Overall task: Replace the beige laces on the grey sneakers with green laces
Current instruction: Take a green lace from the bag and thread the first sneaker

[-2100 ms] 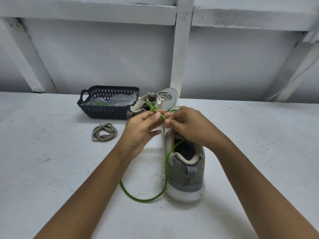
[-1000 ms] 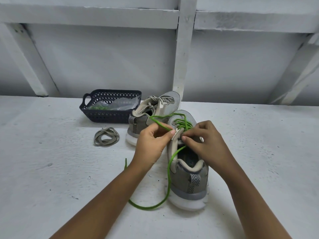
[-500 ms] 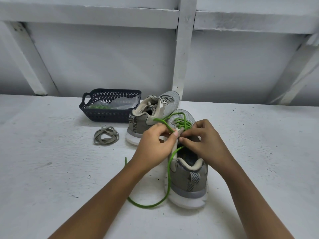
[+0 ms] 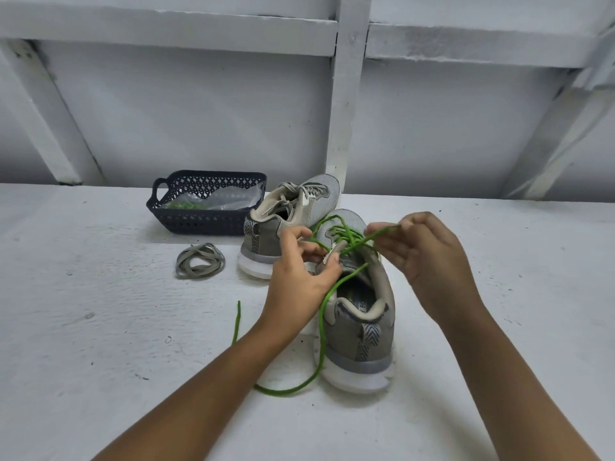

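A grey sneaker [image 4: 361, 341] stands in front of me, heel toward me, with a green lace [image 4: 320, 331] partly threaded across its upper. My left hand [image 4: 298, 277] pinches the left eyelet flap of this sneaker. My right hand [image 4: 422, 257] pinches one end of the green lace and holds it up to the right of the shoe. The lace's other end trails off the shoe's left side onto the table. A second grey sneaker [image 4: 286, 224] with beige laces stands behind. A removed beige lace [image 4: 199, 261] lies coiled on the table to the left.
A dark blue plastic basket [image 4: 206, 221] at the back left holds a clear bag with green laces inside. The white table [image 4: 100, 344] ends at a white wall with wooden beams behind the shoes.
My right hand has drawn the green lace end up and out to the right, away from the eyelets. My left hand has stayed at the left eyelet flap.
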`<act>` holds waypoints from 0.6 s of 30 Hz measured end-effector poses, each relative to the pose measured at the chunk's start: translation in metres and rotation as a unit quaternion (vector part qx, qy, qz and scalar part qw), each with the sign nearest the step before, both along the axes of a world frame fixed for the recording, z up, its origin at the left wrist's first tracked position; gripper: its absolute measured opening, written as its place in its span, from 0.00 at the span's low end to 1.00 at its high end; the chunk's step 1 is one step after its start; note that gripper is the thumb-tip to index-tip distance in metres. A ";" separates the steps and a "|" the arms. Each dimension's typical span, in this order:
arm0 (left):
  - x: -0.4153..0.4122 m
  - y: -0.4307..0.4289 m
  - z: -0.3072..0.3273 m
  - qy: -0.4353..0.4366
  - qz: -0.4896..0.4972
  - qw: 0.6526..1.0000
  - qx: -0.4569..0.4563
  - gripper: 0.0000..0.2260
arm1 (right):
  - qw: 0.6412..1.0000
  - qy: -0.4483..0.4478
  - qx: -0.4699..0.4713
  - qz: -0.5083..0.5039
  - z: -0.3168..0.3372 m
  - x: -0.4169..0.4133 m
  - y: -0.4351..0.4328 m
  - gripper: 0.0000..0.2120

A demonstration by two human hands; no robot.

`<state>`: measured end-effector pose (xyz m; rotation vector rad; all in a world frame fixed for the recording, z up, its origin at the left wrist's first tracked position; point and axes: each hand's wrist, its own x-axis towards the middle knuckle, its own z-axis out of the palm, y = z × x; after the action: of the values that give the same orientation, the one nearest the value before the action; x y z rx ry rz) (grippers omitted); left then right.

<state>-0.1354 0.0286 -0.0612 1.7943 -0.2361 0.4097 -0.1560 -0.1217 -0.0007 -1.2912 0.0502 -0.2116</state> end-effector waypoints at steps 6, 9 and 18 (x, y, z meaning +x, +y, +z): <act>0.001 0.001 -0.001 -0.009 -0.003 1.000 0.008 0.18 | 0.993 0.045 -0.090 0.060 0.015 -0.006 -0.007 0.13; 0.002 0.002 -0.002 -0.008 -0.005 1.000 0.007 0.18 | 0.914 0.121 -0.353 0.161 0.022 -0.013 -0.030 0.13; 0.002 0.004 -0.004 -0.027 -0.006 0.999 0.021 0.17 | 0.774 -0.043 -0.631 0.033 0.020 -0.012 -0.017 0.03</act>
<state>-0.1333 0.0323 -0.0653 1.8238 -0.2944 0.4479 -0.1684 -0.1387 0.0197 -2.6334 -0.2691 -0.2469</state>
